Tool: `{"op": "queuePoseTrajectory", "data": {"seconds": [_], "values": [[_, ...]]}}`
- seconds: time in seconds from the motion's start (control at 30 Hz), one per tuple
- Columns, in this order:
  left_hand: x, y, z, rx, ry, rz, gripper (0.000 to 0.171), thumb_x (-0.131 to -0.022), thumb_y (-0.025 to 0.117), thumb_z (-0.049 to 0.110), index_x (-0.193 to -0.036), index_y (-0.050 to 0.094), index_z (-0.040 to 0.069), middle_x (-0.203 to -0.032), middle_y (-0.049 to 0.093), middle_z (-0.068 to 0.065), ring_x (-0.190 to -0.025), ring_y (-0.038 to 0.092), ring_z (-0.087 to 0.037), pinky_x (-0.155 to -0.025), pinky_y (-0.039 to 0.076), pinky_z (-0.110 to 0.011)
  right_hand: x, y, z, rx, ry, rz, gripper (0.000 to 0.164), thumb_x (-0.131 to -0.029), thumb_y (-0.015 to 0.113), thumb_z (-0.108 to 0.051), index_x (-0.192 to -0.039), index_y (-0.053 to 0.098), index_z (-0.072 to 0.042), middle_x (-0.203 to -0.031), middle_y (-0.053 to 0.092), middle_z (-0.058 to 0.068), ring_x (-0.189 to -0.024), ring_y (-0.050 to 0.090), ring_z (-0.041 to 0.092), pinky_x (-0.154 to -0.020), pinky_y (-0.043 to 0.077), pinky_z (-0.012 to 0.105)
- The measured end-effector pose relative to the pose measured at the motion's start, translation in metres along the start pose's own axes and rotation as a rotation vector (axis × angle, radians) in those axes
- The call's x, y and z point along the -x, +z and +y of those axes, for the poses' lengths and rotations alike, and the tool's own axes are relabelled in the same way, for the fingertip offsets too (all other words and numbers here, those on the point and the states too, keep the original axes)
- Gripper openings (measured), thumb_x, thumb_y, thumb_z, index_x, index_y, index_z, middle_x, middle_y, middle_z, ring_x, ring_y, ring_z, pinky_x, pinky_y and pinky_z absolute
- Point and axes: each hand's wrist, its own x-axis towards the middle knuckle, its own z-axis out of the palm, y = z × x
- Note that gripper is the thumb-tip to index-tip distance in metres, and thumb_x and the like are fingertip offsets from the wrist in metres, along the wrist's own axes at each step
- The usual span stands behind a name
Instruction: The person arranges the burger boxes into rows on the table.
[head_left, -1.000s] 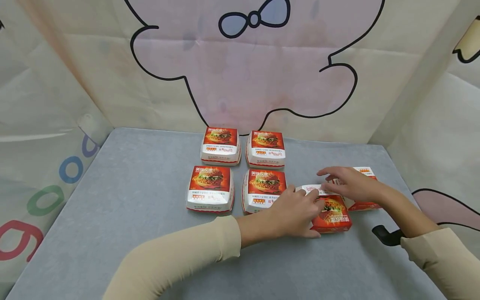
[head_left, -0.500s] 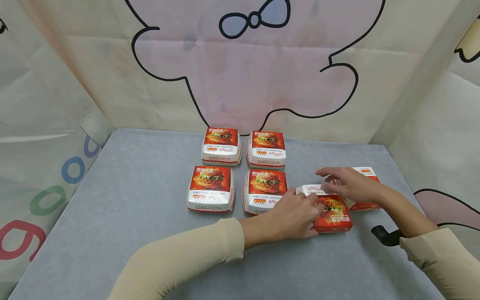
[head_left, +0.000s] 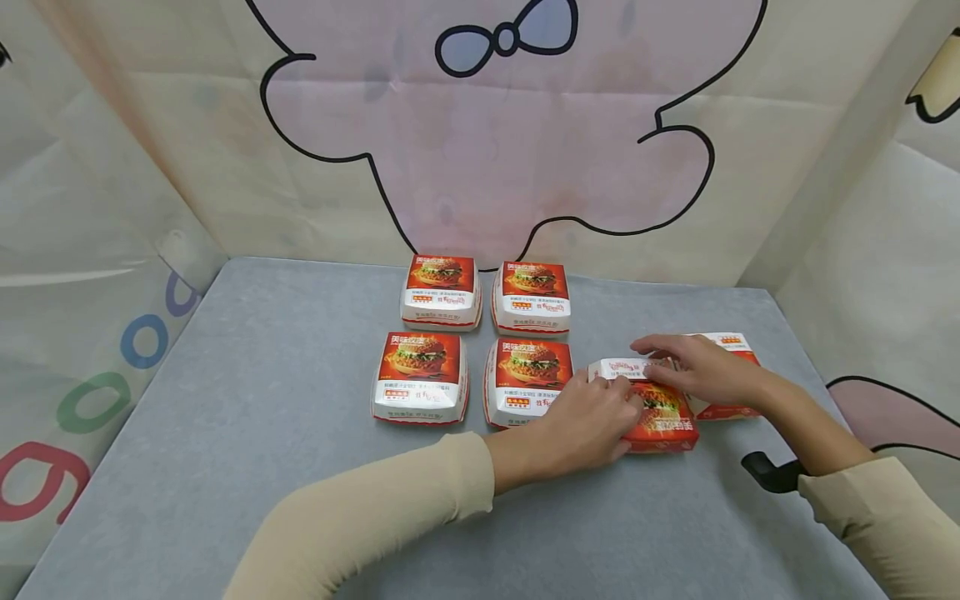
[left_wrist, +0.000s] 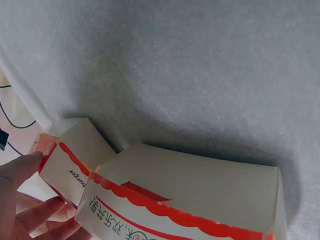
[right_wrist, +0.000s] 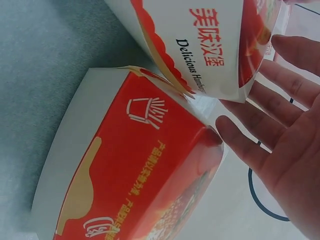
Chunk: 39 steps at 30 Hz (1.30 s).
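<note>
In the head view, my left hand (head_left: 588, 421) grips the left side of a red and white hamburger box (head_left: 660, 421), whose printing faces away from me. The left wrist view has the thumb at the top edge of this hamburger box (left_wrist: 75, 160) and the fingers round its side. My right hand (head_left: 693, 367) reaches over its far right corner, fingers extended. In the right wrist view, those fingers (right_wrist: 280, 110) lie beside the box's printed side (right_wrist: 205, 55), loosely spread. A second hamburger box (head_left: 738, 367) sits behind, partly covered by the right hand.
Several matching boxes stand left of my hands: a back-left box (head_left: 441, 292), a back-right box (head_left: 532, 298), a front-left box (head_left: 420, 375) and a front-right box (head_left: 528, 375) close to my left wrist. The grey table (head_left: 300, 375) meets a printed cloth wall (head_left: 487, 167) behind.
The gripped hamburger box has shifted slightly away from me and left, the left hand with it. My right hand stays nearly where it was; the other boxes have not moved.
</note>
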Motion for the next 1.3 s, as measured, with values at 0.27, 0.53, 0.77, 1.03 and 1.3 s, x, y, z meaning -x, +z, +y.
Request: {"op": "queuePoseTrajectory", "data": {"seconds": [0.27,0.53,0.77,1.03,1.3], "values": [[-0.0026,-0.0022,-0.0039,0.033,0.001,-0.038,0.038,-0.093,0.064,0.039,-0.126,0.067,0.019,-0.111,0.066,0.002,-0.086,0.065,-0.011,-0.083,0.054,-0.031,0.0021,-0.0010,0.0013,0.039,0.010,0.020,0.041,-0.097,0.065,-0.019,-0.132,0.059,0.001,-0.124,0.067,0.015,-0.111,0.064,0.031,-0.094,0.049,0.056],[-0.0046,-0.0026,-0.0039,0.065,-0.016,-0.100,0.042,-0.094,0.065,0.037,-0.131,0.063,0.018,-0.116,0.062,0.002,-0.088,0.064,-0.011,-0.083,0.052,-0.030,0.0032,-0.0009,0.0025,0.035,0.007,0.018,0.044,-0.097,0.065,-0.020,-0.135,0.058,0.000,-0.126,0.065,0.017,-0.116,0.061,0.036,-0.096,0.046,0.061],[-0.0054,-0.0034,-0.0041,0.076,-0.022,-0.126,0.050,-0.092,0.069,0.037,-0.136,0.059,0.017,-0.124,0.060,0.000,-0.093,0.064,-0.012,-0.085,0.052,-0.030,0.0047,-0.0004,0.0019,0.034,0.032,-0.010,0.048,-0.098,0.064,-0.024,-0.140,0.055,-0.003,-0.133,0.061,0.018,-0.122,0.056,0.039,-0.096,0.044,0.063],[-0.0048,-0.0039,-0.0079,0.107,-0.024,-0.159,0.057,-0.092,0.069,0.036,-0.143,0.052,0.016,-0.137,0.054,-0.001,-0.104,0.063,-0.013,-0.087,0.052,-0.032,0.0050,-0.0011,0.0024,0.055,0.052,-0.005,0.049,-0.098,0.063,-0.027,-0.141,0.055,-0.004,-0.134,0.061,0.018,-0.120,0.057,0.037,-0.096,0.045,0.062],[-0.0051,-0.0032,-0.0091,0.093,-0.032,-0.158,0.056,-0.094,0.067,0.035,-0.144,0.051,0.017,-0.130,0.055,0.000,-0.107,0.062,-0.014,-0.090,0.052,-0.035,0.0045,-0.0007,0.0047,0.079,0.035,0.012,0.046,-0.099,0.063,-0.024,-0.139,0.056,-0.004,-0.129,0.063,0.018,-0.116,0.060,0.035,-0.095,0.046,0.061]]}}
